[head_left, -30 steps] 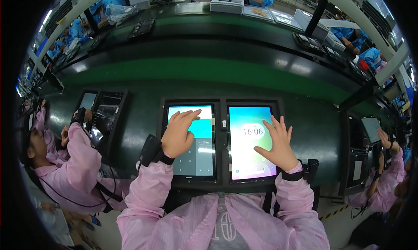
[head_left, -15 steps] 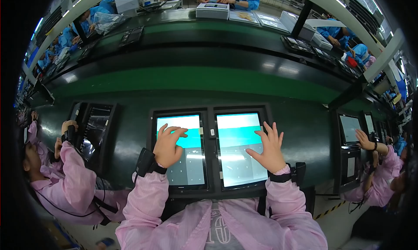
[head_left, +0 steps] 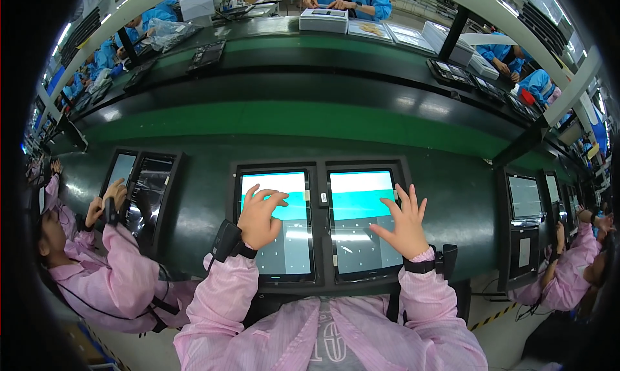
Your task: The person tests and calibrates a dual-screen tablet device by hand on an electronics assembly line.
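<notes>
Two tablets lie side by side in a black tray (head_left: 321,229) in front of me, both screens lit in white, turquoise and grey. Over the upper left part of the left tablet (head_left: 284,255) is my left hand (head_left: 259,217), its fingers bent but apart, holding nothing. My right hand (head_left: 405,226) spreads its fingers above the right side of the right tablet (head_left: 352,242). Neither hand grips anything; whether a fingertip touches the glass I cannot tell. Each wrist wears a black strap with a small box, the left box (head_left: 226,240) and the right box (head_left: 445,261).
At left a co-worker in pink (head_left: 123,267) handles devices in another black tray (head_left: 169,203). Another tray with tablets (head_left: 526,235) and a co-worker's arms are at right. Beyond the green bench (head_left: 284,119) runs a raised shelf with a white box (head_left: 323,21) and people in blue.
The whole view has shifted slightly, moving things to the right. My hands keep nearly the same poses over the tablets. The left co-worker's hand has moved, uncovering a lit screen.
</notes>
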Motion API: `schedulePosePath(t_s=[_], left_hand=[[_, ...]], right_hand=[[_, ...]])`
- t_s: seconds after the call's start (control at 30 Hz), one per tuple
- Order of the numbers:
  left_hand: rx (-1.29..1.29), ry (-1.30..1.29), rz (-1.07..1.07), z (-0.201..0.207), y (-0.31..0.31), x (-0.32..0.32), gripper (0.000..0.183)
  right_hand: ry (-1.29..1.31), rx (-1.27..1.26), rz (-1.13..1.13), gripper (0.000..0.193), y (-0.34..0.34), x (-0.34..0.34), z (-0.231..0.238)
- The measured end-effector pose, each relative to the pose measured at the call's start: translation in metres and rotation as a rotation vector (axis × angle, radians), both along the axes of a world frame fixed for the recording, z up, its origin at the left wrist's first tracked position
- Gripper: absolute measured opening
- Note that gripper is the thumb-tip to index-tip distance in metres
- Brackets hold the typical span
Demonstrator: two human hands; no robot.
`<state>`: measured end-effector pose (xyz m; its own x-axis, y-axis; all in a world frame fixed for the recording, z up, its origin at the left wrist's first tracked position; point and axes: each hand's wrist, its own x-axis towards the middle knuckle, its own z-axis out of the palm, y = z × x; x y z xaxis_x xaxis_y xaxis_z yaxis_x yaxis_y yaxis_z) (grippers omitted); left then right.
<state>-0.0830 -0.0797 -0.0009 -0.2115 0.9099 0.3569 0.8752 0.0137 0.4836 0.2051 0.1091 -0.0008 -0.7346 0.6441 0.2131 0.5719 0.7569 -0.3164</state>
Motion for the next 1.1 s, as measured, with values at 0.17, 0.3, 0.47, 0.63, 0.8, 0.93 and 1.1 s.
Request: schedulePosePath(t_s=[0.17,0.3,0.47,0.63,0.8,0.93,1.1], left_hand=[[-0.073,0.101,0.021,0.001,0.0,0.002,0.054],[-0.01,0.142,-0.072,0.0,0.003,0.014,0.055],[-0.075,0.073,0.025,-0.004,-0.001,0.006,0.057],[-0.049,0.136,-0.082,-0.01,0.004,0.01,0.058],[0.032,-0.025,0.098,0.02,-0.026,-0.005,0.055],[-0.044,-0.027,0.178,0.012,-0.066,-0.009,0.053],[0.013,0.025,0.097,0.003,-0.074,-0.004,0.048]], right_hand=[[-0.062,0.036,0.039,0.066,-0.001,0.0,0.003],[-0.04,0.029,-0.088,0.07,-0.004,0.003,0.003],[-0.028,0.036,-0.004,0.066,-0.009,0.004,0.004],[-0.024,0.041,-0.084,0.063,-0.003,0.002,-0.004],[0.104,-0.031,0.246,0.055,-0.01,-0.003,0.014],[-0.006,-0.095,0.381,0.048,-0.024,-0.006,0.015],[-0.003,-0.05,0.362,0.046,-0.026,-0.012,0.013]])
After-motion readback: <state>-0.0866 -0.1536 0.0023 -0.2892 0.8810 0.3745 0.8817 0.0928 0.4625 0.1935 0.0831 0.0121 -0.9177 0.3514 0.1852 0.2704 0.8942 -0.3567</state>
